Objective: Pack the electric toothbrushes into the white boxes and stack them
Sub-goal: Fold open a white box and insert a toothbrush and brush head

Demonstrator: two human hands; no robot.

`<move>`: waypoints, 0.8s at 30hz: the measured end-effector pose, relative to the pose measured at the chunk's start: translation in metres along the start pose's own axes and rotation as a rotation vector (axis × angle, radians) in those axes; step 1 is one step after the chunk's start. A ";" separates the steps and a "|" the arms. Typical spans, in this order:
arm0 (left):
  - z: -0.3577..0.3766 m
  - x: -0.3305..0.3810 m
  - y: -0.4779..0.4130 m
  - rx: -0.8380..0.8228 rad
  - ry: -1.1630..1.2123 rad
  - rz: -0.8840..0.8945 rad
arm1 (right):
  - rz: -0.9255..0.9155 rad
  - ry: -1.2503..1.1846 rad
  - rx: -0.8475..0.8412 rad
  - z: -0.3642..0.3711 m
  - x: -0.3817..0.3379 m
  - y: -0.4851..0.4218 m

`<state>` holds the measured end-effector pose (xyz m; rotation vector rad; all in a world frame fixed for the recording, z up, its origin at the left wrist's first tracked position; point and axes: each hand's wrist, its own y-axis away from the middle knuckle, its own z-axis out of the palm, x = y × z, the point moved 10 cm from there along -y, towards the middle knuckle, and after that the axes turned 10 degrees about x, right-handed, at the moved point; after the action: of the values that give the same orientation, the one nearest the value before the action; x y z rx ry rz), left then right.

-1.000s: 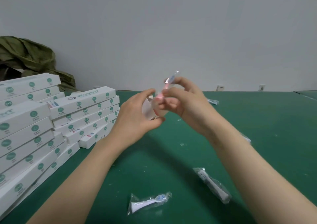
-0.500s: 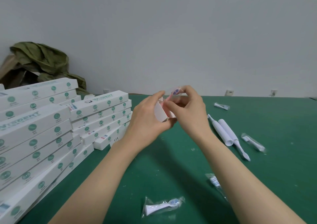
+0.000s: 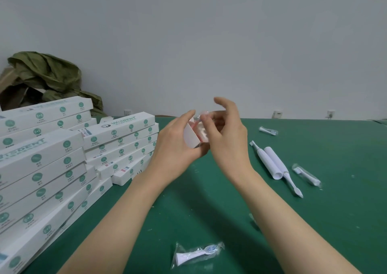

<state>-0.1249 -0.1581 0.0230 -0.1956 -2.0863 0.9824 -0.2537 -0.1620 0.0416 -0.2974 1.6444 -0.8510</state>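
My left hand point(image 3: 174, 145) grips a white box point(image 3: 191, 138) end-on above the green table point(image 3: 335, 210), its open end facing me. My right hand point(image 3: 227, 135) pinches a bagged pink brush head point(image 3: 202, 125) at the box's mouth, the upper fingers lifted and loosely curled. Stacks of white boxes with green dots point(image 3: 48, 164) fill the left side. A white electric toothbrush point(image 3: 278, 170) lies to the right beside a rolled white paper point(image 3: 274, 162).
Bagged brush heads lie near the front edge point(image 3: 196, 253), at the right point(image 3: 306, 174) and far back point(image 3: 268, 130). A crumpled green sack point(image 3: 48, 76) sits against the wall at the back left. Wall sockets point(image 3: 277, 113) line the table's far edge.
The camera tilted up and left, bringing the toothbrush and rolled paper into view. The pink brush head went lower into the box mouth, and my right hand's upper fingers lifted off it.
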 end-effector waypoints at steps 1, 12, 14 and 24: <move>-0.001 0.000 0.000 0.002 0.006 -0.001 | 0.019 -0.031 0.003 -0.001 0.002 0.000; -0.002 0.004 0.002 -0.012 0.017 0.014 | -0.137 0.250 -0.253 0.019 0.008 0.002; -0.003 0.004 0.001 0.000 0.043 0.010 | -0.054 0.226 -0.109 0.000 0.014 -0.007; 0.007 0.003 0.004 -0.060 0.132 0.039 | 0.591 -0.302 -0.349 0.020 0.040 0.010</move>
<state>-0.1332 -0.1580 0.0190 -0.3242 -1.9984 0.9061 -0.2429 -0.1871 0.0050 -0.1531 1.4703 -0.0666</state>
